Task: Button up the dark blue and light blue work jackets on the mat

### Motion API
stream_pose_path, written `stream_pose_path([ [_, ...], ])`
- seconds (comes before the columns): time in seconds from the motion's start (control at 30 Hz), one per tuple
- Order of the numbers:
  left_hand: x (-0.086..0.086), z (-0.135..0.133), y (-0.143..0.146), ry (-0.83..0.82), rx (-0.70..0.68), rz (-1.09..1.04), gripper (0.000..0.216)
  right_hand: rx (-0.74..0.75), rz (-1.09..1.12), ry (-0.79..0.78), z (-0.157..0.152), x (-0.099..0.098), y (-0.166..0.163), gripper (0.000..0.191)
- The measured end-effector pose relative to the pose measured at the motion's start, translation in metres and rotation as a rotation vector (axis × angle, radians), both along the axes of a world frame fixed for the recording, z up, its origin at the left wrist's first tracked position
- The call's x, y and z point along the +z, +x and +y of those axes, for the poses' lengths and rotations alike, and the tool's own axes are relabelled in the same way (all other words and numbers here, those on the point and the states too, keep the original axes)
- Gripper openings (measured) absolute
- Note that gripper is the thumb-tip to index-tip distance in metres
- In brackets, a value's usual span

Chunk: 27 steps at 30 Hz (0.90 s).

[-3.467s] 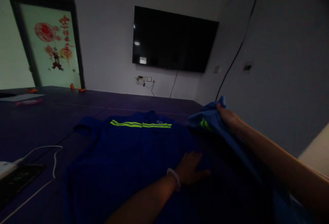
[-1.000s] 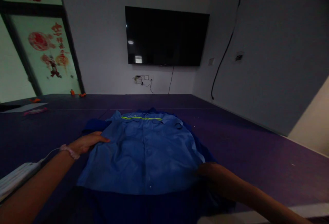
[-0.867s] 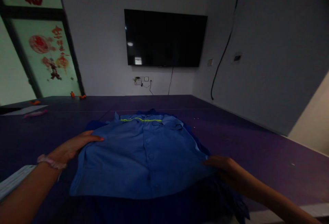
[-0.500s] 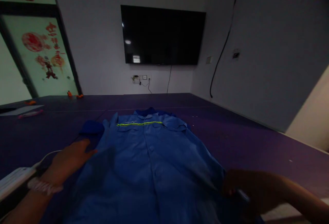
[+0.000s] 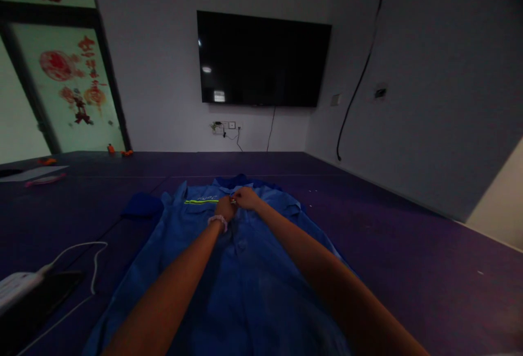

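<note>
Pink beaded bracelet (image 5: 217, 221), left wrist

Meeting room — wall-mounted screen (image 5: 263, 59)

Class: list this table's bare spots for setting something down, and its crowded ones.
Bare: table right of the blue shirt, to the wall, and beyond its collar. Crowded: near left, white cable and adapter; left hand and right hand at the collar.

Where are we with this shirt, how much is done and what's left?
Done: the blue shirt lies front up, spread flat on the purple table, collar farthest away. In hand: left hand and right hand meet at the top of its front opening, just below the collar; the grip is too small to read. Left: probably the rest of the front, lower down.
</note>
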<state>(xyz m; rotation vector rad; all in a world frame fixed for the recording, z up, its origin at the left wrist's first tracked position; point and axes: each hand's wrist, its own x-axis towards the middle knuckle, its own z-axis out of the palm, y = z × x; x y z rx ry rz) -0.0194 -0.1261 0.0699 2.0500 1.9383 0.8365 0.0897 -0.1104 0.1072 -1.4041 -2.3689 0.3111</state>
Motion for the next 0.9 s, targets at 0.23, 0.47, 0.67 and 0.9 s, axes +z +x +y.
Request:
stream_pose_path([
  [0.23, -0.031, 0.058, -0.004, 0.084, 0.119, -0.121, 0.021, -0.287, 0.125, 0.049, 0.064, -0.058, -0.014, 0.027],
  [0.47, -0.064, 0.074, -0.005, 0.154, 0.159, -0.219, 0.017, -0.295, 0.309, 0.122, 0.081, -0.101, -0.014, 0.025],
  [0.67, -0.068, 0.073, -0.009, 0.202, 0.152, -0.278, 0.020, -0.251, 0.399, 0.139, 0.081, -0.110, -0.013, 0.025],
  [0.9, -0.068, 0.074, -0.017, 0.243, 0.129, -0.316, 0.019, -0.230, 0.455, 0.158, 0.084, -0.110, -0.021, 0.023],
])
